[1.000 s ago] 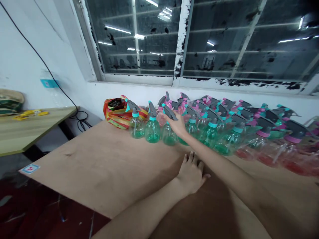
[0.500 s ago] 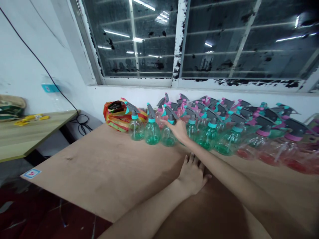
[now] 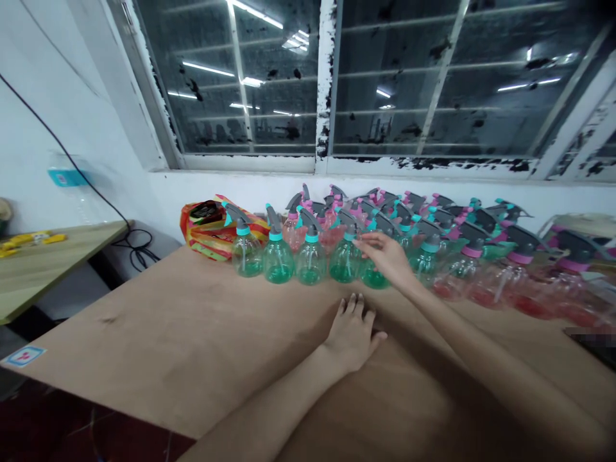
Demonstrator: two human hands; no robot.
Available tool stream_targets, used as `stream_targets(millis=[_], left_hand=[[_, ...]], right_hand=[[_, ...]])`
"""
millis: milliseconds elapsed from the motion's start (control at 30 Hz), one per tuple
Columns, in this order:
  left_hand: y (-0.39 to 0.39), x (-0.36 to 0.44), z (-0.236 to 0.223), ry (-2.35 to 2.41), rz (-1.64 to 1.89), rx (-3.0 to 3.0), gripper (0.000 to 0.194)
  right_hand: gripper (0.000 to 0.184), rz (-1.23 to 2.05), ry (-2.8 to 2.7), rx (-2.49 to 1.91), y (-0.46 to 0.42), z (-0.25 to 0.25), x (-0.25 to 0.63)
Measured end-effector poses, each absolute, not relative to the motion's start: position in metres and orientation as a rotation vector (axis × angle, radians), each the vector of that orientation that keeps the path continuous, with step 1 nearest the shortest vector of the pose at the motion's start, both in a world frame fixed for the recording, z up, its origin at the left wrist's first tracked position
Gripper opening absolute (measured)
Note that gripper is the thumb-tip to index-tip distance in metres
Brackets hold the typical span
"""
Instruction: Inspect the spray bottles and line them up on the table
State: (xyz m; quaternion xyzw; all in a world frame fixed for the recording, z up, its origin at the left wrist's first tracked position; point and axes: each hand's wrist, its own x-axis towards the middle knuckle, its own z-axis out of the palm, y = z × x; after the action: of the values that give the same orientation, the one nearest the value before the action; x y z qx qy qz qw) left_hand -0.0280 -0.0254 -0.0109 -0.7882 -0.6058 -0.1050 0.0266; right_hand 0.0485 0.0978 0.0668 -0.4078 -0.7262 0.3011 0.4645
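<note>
My left hand [image 3: 350,335] lies flat on the brown wooden tabletop [image 3: 192,340], palm down, with fingers spread and nothing in it. My right hand [image 3: 389,258] reaches over the front row of spray bottles, fingers stretched out to the left and apart. Its fingertips are beside the neck of a clear spray bottle [image 3: 344,264] with green liquid and a turquoise collar; whether they touch it I cannot tell. The hand partly covers another green spray bottle [image 3: 374,276]. Further left stand three more of this kind, one of them a rounder spray bottle [image 3: 279,263].
Pink-collared spray bottles [image 3: 498,285] with red liquid stand at the right, several more behind. A red and yellow bag [image 3: 206,240] sits at the row's left end. Beyond the table's left edge is a side table [image 3: 62,263]. A window [image 3: 269,77] rises behind.
My right hand has moved right, away from the third bottle from the left, to the fourth and fifth. My left hand stays flat on the table. The view has shifted to the right.
</note>
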Motion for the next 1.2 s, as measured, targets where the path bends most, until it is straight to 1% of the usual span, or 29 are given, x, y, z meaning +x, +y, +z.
stream_targets(millis=[200, 333, 433, 500, 567, 700, 767, 833, 900, 1033, 1100, 1200], left_hand=[[-0.026, -0.029, -0.009, -1.845, -0.394, -2.41, 0.045], [-0.024, -0.032, -0.005, -1.851, -0.553, -2.368, 0.032], [-0.023, -0.033, 0.002, -1.85, -0.668, -2.337, 0.019], [-0.025, -0.034, 0.008, -1.826, -0.761, -2.329, 0.016], [-0.027, -0.034, 0.014, -1.752, -0.896, -2.326, 0.017], [-0.033, -0.04, 0.022, -1.448, -1.369, -2.206, 0.018], [-0.034, -0.045, 0.026, -1.397, -1.501, -2.107, 0.016], [-0.033, -0.049, 0.028, -1.442, -1.55, -2.046, 0.016], [-0.03, -0.051, 0.026, -1.54, -1.546, -2.036, 0.017], [-0.02, -0.052, 0.016, -1.727, -1.383, -2.135, 0.014], [-0.015, -0.051, 0.01, -1.769, -1.248, -2.199, 0.015], [-0.009, -0.052, 0.003, -1.822, -0.924, -2.269, 0.026]], right_hand=[[0.045, 0.462, -1.901, -1.256, 0.104, 0.07, 0.024], [0.05, 0.325, -1.963, -1.389, 0.099, 0.073, 0.009], [0.049, 0.217, -2.021, -1.431, 0.091, 0.074, 0.005], [0.049, 0.157, -2.074, -1.416, 0.084, 0.074, 0.008], [0.051, 0.121, -2.137, -1.378, 0.077, 0.075, 0.017], [0.06, 0.093, -2.241, -1.293, 0.06, 0.075, 0.047], [0.059, 0.061, -2.259, -1.246, 0.05, 0.074, 0.067], [0.053, 0.0, -2.266, -1.197, 0.038, 0.072, 0.089], [0.051, -0.067, -2.276, -1.163, 0.027, 0.07, 0.112], [0.057, -0.154, -2.286, -1.169, 0.01, 0.068, 0.162], [0.057, -0.19, -2.269, -1.207, 0.004, 0.066, 0.186], [0.054, -0.191, -2.231, -1.217, -0.002, 0.066, 0.219]])
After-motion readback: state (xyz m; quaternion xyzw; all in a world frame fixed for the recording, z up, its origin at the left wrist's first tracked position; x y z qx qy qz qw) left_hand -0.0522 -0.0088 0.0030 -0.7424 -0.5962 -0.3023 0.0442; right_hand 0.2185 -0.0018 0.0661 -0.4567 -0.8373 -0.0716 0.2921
